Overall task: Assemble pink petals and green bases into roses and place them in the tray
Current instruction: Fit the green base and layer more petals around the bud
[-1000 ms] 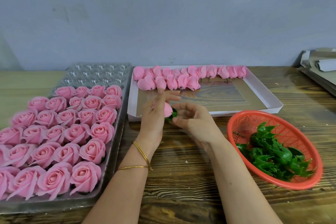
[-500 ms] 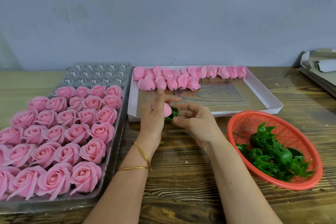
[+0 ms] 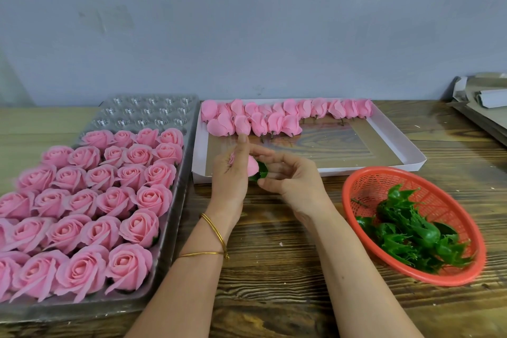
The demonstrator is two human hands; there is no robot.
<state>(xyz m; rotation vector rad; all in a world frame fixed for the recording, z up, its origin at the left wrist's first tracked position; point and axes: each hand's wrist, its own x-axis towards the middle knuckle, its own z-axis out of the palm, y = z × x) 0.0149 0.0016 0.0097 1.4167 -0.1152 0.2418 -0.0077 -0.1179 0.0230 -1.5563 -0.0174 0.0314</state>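
Clear plastic tray [image 3: 189, 145] at left, most cups filled with finished pink roses [image 3: 129, 223], far rows of cups not yet filled. White cardboard box [image 3: 395, 143] at centre far, loose pink petals [image 3: 274, 116] in rows along its far edge. Red mesh basket [image 3: 356, 186] near right, heap of green bases [image 3: 411, 230] inside. Left hand [image 3: 230, 173] closed around a pink bud [image 3: 252, 167], index finger pointing up; right hand [image 3: 290, 175] pinches a green base [image 3: 260, 171] at the bud's underside, fingertips closed on it. Both are held above the table [image 3: 274, 241], just in front of the box's near edge; it looks like the base is being seated onto the bud. Judgement: petals look thin, soft, very light, easily creased or dented, so cup the bud loosely at its sides, not the petal rims. Green bases look like stiffer moulded plastic with spiky sepals, light, safe to pinch firmly at the cup. Finished roses probably bruise if pressed from above; lift from under the base. No brands, labels or readable writing visible anywhere.
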